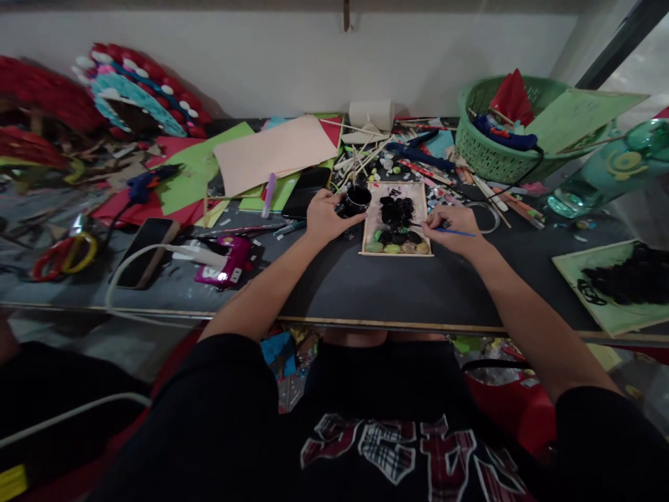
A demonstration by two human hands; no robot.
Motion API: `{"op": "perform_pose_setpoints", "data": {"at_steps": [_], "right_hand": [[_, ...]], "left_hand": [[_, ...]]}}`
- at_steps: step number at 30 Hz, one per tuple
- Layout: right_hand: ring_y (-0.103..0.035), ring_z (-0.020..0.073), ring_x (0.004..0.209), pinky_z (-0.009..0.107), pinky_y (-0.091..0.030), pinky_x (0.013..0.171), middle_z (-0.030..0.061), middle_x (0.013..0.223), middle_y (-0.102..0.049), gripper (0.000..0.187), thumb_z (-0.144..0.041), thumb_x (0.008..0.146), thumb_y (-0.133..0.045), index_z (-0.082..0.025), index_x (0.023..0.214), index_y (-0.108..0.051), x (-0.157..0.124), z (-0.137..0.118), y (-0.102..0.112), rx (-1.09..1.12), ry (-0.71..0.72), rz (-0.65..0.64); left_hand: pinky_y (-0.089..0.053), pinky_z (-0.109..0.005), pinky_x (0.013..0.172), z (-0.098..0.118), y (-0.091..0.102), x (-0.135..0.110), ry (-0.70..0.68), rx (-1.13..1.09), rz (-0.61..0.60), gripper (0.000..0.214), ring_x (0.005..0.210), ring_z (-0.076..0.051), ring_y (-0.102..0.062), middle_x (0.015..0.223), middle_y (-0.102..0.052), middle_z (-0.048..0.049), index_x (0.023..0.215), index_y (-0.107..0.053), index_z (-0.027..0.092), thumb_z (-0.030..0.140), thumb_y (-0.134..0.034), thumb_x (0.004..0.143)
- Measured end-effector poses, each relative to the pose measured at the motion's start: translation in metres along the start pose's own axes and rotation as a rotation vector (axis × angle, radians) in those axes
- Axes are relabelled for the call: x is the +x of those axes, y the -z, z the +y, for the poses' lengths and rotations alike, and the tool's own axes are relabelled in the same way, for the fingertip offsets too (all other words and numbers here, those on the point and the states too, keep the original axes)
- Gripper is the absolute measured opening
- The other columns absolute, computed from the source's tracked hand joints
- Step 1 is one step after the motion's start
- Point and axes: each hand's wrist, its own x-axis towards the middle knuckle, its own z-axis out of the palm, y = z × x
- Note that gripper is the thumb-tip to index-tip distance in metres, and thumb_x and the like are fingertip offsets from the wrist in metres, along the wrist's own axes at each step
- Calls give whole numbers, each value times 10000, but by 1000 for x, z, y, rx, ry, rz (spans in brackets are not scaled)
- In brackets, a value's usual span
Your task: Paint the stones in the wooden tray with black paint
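My left hand (329, 215) is wrapped round a small black pot (357, 200), tilted a little so its dark mouth shows. In my right hand (454, 226) is a thin blue paintbrush (460, 232), its tip end pointing left over a framed panel (371, 245). The panel lies flat between my hands. Black-painted lumps (396, 209) fill its middle, and a row of greenish and tan pebbles (394, 248) runs along its near edge. The brush tip is near the dark stones; whether it touches them I cannot tell.
Behind the panel lie loose sticks, coloured paper (279, 153) and scraps. A green basket (523, 160) and a bottle (611, 167) stand at right, with another panel (601, 307) nearer. To the left are a phone (148, 251), a purple power adapter (224, 261), scissors (63, 256) and a glue gun (149, 183).
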Motion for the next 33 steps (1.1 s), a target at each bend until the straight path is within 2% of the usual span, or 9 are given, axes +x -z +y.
{"op": "perform_pose_setpoints", "data": {"at_steps": [3, 7, 12, 16, 18, 21, 25, 29, 33], "right_hand": [[-536, 118, 540, 278, -417, 564, -23, 558, -548, 277, -219, 743, -621, -219, 537, -436, 1, -3, -2, -20, 25, 3], [-580, 127, 596, 286, -464, 620, -6, 604, -584, 298, -268, 796, -617, -222, 556, -447, 0, -10, 2, -24, 33, 88], [-514, 104, 535, 270, -418, 573, -23, 584, -576, 230, -195, 730, -619, -218, 565, -461, -2, -11, 7, -76, 19, 4], [-570, 118, 595, 307, -471, 688, -18, 616, -601, 295, -271, 794, -620, -215, 560, -448, -2, -9, 4, -70, 52, 103], [-568, 119, 594, 298, -457, 654, -13, 622, -607, 292, -254, 789, -617, -216, 560, -441, -2, -9, 1, -70, 62, 66], [-513, 107, 547, 273, -413, 569, -22, 583, -573, 261, -189, 722, -624, -220, 556, -425, -2, -8, -1, -78, 23, 5], [-547, 121, 602, 278, -446, 605, -7, 620, -589, 268, -235, 762, -620, -224, 565, -438, -3, -7, -4, -75, 9, 63], [-521, 109, 556, 266, -433, 579, -22, 584, -575, 260, -212, 740, -639, -222, 569, -444, -4, -7, -6, -71, -32, 54], [-544, 117, 564, 267, -444, 583, -11, 604, -588, 265, -303, 803, -639, -225, 609, -476, -3, -7, -10, -42, -70, 136]], "left_hand": [[-495, -375, 851, 1, 1, 0, 7, -5, 11, 791, 881, -254, -573, 817, -570, -67, 959, -710, 153, 885, -625, 672], [-487, -376, 853, 1, 0, 0, 2, -3, 2, 750, 894, -257, -562, 824, -565, -68, 949, -703, 158, 857, -651, 680], [-483, -379, 843, -2, -2, 0, -16, 9, -10, 733, 888, -249, -545, 822, -547, -57, 976, -690, 168, 843, -648, 694], [-487, -373, 845, -3, -3, -1, -21, -7, 17, 739, 869, -241, -543, 800, -539, -45, 953, -690, 182, 867, -637, 680], [-489, -375, 846, -3, -2, -1, -12, -12, 13, 755, 867, -244, -549, 800, -541, -47, 948, -697, 181, 879, -632, 668], [-487, -382, 856, -2, -1, 0, 0, -12, 0, 771, 874, -254, -556, 805, -543, -55, 952, -704, 178, 887, -632, 656], [-482, -392, 880, -3, -1, 1, -1, -18, 18, 781, 867, -256, -558, 785, -531, -50, 938, -704, 185, 903, -624, 643], [-488, -395, 869, -4, -1, 1, 8, -17, 5, 779, 866, -259, -555, 793, -533, -56, 934, -705, 183, 902, -623, 647], [-492, -396, 878, -2, 1, 0, 12, -5, -5, 782, 883, -261, -563, 813, -538, -57, 972, -707, 173, 885, -629, 657]]}}
